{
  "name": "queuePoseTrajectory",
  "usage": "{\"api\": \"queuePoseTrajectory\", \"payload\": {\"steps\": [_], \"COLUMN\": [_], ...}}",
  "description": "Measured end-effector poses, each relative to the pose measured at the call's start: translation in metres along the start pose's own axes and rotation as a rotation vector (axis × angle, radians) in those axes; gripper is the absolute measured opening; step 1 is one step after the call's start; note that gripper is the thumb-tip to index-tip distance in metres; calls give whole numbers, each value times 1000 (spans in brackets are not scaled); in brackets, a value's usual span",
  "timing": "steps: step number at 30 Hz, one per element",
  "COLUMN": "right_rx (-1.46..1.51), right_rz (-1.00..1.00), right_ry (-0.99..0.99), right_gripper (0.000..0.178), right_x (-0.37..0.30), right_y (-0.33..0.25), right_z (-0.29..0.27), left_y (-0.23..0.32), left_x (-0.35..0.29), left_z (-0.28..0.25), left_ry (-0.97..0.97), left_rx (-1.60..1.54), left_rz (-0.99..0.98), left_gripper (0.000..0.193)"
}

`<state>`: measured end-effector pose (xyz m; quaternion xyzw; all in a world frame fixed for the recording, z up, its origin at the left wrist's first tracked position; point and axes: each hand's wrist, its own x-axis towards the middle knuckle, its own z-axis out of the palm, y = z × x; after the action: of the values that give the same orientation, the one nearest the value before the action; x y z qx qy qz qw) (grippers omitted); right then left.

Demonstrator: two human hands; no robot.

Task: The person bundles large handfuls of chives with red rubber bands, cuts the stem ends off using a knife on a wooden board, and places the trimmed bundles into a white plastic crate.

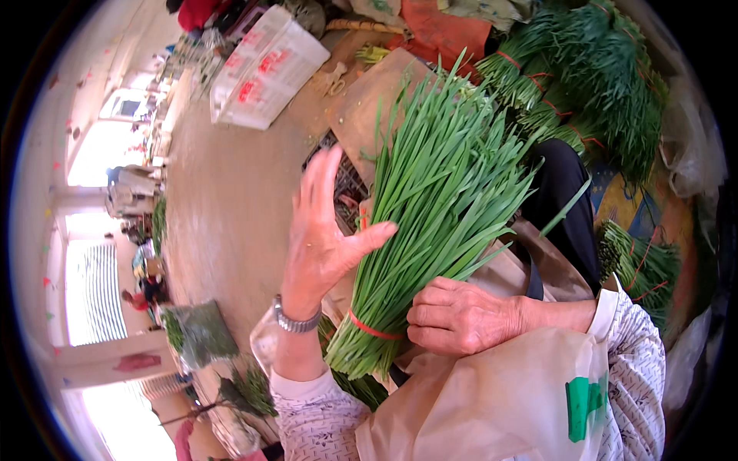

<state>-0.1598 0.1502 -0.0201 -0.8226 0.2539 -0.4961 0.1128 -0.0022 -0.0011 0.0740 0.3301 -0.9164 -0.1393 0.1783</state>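
Perhaps over-squeezing by your curled right hand [465, 316], grip unclear, could bruise the green bundle [446, 192] beside your splayed left hand [324, 240].

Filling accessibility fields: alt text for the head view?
Large bunch of long green leaves, red band round its lower end, between an open left hand and a closed right hand. Banded bundles lie upper right, a white crate upper left.
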Motion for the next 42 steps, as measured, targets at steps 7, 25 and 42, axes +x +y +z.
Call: {"api": "queuePoseTrajectory", "payload": {"steps": [7, 25, 42], "right_rx": [114, -163, -617], "right_rz": [-32, 171, 393], "right_ry": [60, 90, 79], "right_gripper": [19, 33, 13], "right_x": [5, -6, -26], "right_y": [3, 22, 106], "right_z": [1, -18, -82], "left_y": [0, -18, -12], "left_x": [-36, -39, -40], "left_z": [58, 64, 63], "left_ry": [-237, -114, -110], "left_rx": [-258, -565, -366], "left_rz": [-211, -360, -312], "left_gripper": [109, 95, 94]}}
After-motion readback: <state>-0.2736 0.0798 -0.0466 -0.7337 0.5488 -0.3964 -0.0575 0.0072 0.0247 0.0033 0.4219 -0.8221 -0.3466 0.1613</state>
